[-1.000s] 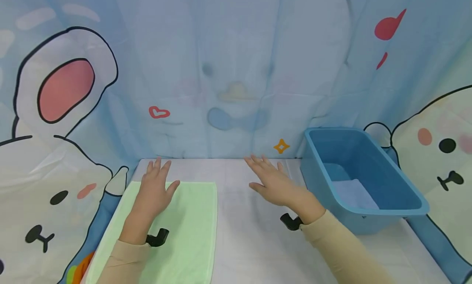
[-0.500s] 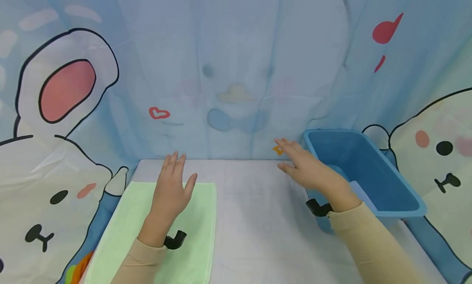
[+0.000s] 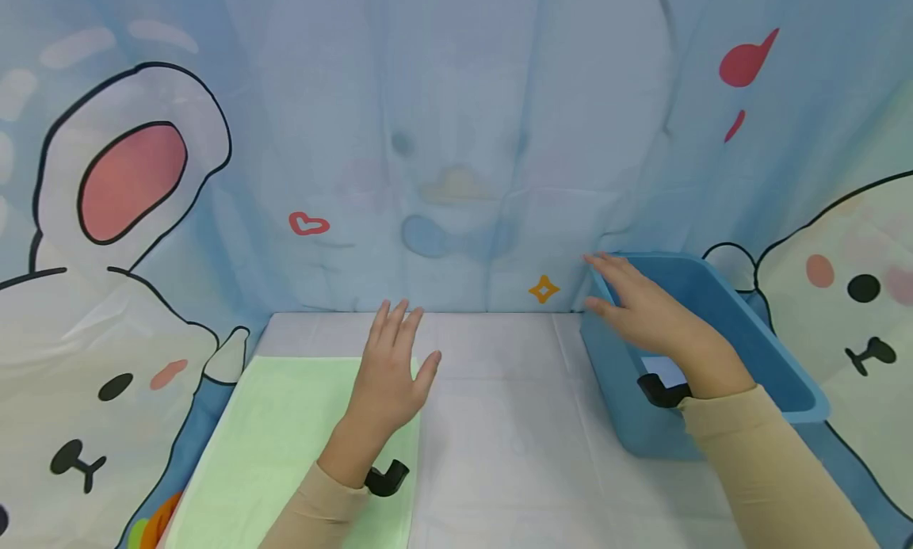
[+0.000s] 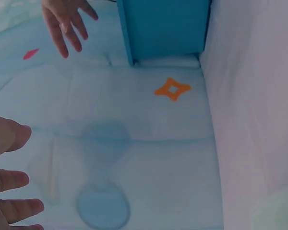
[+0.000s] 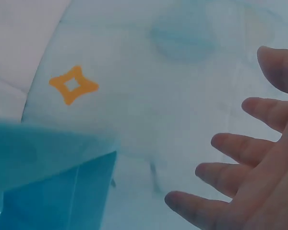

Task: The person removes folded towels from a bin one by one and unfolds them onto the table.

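Observation:
My left hand hovers with fingers spread above the right part of a pale green cloth laid on the white table. It holds nothing. Over the near-left rim of a blue plastic bin is my right hand, its fingers straight and its palm bare in the right wrist view. Inside the bin lies a flat whitish piece, partly hidden by that hand and wrist. The left wrist view also catches the right hand beside the bin's blue wall.
The white tabletop stretches between the cloth and the bin. Behind it hangs a light blue curtain with printed cartoon animals, a red heart and an orange star. Each wrist carries a small black mount.
Both hands have moved to the right, the left one across the green cloth and the right one from over the table to over the bin. Cloth and bin stay in place.

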`<action>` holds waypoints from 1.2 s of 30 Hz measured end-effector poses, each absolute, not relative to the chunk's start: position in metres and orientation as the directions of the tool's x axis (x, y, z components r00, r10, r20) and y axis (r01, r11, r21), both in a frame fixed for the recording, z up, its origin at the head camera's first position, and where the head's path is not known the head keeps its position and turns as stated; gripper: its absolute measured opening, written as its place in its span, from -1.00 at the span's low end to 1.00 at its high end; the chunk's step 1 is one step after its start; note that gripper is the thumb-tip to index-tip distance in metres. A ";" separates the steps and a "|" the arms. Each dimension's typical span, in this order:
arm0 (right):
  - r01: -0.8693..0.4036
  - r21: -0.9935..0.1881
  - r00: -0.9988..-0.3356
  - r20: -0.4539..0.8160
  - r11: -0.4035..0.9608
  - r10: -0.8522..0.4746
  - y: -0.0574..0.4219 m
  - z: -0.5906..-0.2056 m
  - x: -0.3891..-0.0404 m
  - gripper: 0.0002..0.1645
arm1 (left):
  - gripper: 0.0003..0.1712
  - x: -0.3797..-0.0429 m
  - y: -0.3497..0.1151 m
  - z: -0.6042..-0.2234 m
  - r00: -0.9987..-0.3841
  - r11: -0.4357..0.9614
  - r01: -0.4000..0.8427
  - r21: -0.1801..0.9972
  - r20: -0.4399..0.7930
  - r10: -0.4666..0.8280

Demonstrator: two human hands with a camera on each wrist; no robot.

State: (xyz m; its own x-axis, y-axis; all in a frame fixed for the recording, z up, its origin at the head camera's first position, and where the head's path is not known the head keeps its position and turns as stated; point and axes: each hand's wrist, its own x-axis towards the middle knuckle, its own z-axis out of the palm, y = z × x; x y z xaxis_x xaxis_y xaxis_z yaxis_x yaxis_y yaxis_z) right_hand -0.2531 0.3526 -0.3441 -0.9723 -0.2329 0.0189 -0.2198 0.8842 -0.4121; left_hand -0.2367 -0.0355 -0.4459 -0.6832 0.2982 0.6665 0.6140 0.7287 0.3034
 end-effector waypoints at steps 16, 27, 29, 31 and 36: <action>-0.201 -0.524 -0.972 0.005 0.827 -0.233 0.448 -0.348 -0.273 -0.06 | -0.32 -0.223 0.059 -0.441 -0.466 0.626 0.779 0.038 0.702 0.538; -0.228 -0.700 -0.939 -0.028 0.677 -0.344 0.493 -0.367 -0.278 -0.31 | -0.32 -0.199 0.110 -0.443 -0.403 0.559 0.824 -0.092 0.599 0.692; -0.211 -0.721 -0.927 -0.066 0.660 -0.369 0.498 -0.370 -0.282 -0.32 | -0.31 -0.195 0.120 -0.444 -0.386 0.545 0.829 -0.126 0.576 0.721; -0.183 -0.749 -0.910 -0.116 0.637 -0.397 0.503 -0.374 -0.287 -0.33 | -0.29 -0.192 0.130 -0.446 -0.371 0.530 0.835 -0.151 0.556 0.744; -0.086 -0.840 -0.824 -0.242 0.536 -0.513 0.520 -0.383 -0.300 -0.36 | -0.29 -0.185 0.155 -0.455 -0.322 0.506 0.831 -0.231 0.541 0.777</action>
State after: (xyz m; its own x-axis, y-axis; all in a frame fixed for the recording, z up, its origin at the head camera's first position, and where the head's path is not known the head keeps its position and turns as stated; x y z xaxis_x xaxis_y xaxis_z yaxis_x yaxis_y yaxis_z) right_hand -0.3002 0.5196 -0.3826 -0.8237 -0.5127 -0.2422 -0.0864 0.5357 -0.8400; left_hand -0.1850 0.1554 -0.4545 -0.3223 0.7766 0.5413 0.8312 0.5059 -0.2308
